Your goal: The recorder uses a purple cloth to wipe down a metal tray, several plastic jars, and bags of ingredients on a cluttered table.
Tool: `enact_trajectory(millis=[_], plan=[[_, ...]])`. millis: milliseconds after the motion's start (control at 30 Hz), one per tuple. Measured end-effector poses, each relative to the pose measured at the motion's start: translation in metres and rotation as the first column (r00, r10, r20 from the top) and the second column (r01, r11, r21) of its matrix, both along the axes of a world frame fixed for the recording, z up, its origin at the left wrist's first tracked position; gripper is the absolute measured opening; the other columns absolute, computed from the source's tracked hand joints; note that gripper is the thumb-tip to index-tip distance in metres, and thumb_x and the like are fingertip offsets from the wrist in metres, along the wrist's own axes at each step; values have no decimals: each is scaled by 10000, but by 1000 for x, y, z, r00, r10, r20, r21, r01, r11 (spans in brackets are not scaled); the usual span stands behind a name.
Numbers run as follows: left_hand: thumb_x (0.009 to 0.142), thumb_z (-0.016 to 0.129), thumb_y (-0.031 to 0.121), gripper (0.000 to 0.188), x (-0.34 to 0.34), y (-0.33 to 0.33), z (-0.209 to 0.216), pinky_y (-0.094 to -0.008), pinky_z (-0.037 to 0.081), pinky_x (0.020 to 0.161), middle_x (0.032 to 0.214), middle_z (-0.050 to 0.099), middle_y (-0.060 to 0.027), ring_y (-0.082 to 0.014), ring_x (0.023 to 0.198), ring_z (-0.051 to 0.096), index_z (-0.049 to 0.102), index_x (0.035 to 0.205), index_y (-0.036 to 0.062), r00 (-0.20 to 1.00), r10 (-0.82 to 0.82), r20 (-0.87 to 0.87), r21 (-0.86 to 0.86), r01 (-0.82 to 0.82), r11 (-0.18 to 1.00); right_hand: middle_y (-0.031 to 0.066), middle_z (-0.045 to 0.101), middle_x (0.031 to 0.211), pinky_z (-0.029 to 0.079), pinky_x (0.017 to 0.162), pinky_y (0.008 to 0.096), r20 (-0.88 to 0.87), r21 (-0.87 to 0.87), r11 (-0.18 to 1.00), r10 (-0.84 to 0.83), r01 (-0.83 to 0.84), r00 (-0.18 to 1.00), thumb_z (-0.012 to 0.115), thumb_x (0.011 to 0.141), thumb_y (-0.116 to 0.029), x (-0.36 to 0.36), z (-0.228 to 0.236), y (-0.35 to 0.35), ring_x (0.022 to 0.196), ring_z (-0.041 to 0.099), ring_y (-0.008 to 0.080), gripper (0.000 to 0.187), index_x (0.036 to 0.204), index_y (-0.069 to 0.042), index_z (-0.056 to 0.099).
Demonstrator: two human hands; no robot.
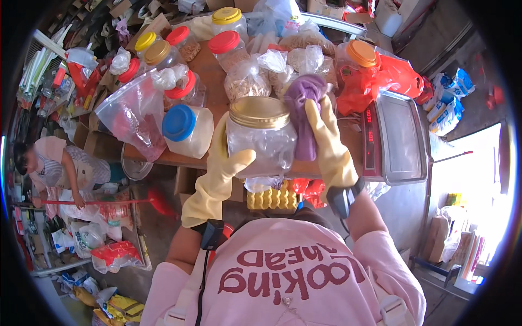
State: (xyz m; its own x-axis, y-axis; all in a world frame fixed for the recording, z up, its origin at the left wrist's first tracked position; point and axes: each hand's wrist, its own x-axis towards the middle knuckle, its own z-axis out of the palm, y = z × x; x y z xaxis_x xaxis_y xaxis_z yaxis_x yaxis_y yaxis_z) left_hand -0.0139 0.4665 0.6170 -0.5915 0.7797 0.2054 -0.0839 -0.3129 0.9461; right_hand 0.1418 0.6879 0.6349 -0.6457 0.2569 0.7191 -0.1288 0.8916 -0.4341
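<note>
Visibly, you are partway through working on the clear, broad plastic jar with a gold metal screw lid (pixel 262 146), which sits upright between your 2 hands at the front edge of the brown wooden bench (pixel 213 87); whether it rests there or is slightly lifted, I cannot tell. Your left hand (pixel 222 167), in a pale yellow rubber glove, has its grip against the jar's left side, thumb across the front. Your right hand (pixel 330 142), gloved alike, has its grip clamped on a bunched purple cloth (pixel 304 117) beside the jar's right side. As for what is done, the lid is on and the cloth is at the jar, but how much surface it has covered does not show. The white jar with a blue lid (pixel 194 131) and the clear jar with a red lid (pixel 228 48) are out of your hands; whether either is finished or left to do, I cannot judge.
</note>
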Motion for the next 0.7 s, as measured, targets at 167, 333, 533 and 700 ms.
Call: enact_trajectory(millis=[167, 333, 533, 700], plan=[[799, 910, 428, 1026, 0, 7, 6, -417, 490, 1110, 1446, 582, -132, -237, 1300, 597, 388, 1564, -12, 992, 126, -12, -14, -126, 992, 286, 545, 1482, 483, 1060, 506, -169, -113, 912, 374, -395, 912, 767, 897, -69, -34, 54, -44, 1285, 570, 491, 248, 1105, 17, 661], [804, 889, 509, 1040, 20, -4, 28, -437, 497, 1117, 1463, 580, -133, -251, 1309, 604, 396, 1570, 7, 965, -143, 222, 50, 135, 990, 227, 413, 1656, 401, 1162, 421, -197, -675, 614, 386, -410, 901, 651, 997, -89, -10, 32, -38, 1427, 527, 335, 123, 1002, -2, 737], [807, 807, 686, 1156, 29, -45, -41, -484, 425, 1200, 1572, 500, -151, -322, 1433, 507, 327, 1622, 21, 675, -235, 699, 191, 140, 972, 139, 619, 1439, 482, 1095, 332, 141, -990, 54, 480, 131, 866, 542, 1101, -165, -4, 55, -41, 1277, 610, 187, 481, 1542, 12, 468], [923, 751, 573, 941, 12, -19, -46, -482, 436, 1201, 1582, 475, -175, -321, 1428, 502, 369, 1590, 30, 697, -398, 597, 363, 208, 908, 96, 689, 1293, 525, 1033, 360, -304, -948, -37, 410, -317, 860, 541, 1111, -263, 7, 0, -42, 1127, 665, 196, 428, 1454, -8, 548]])
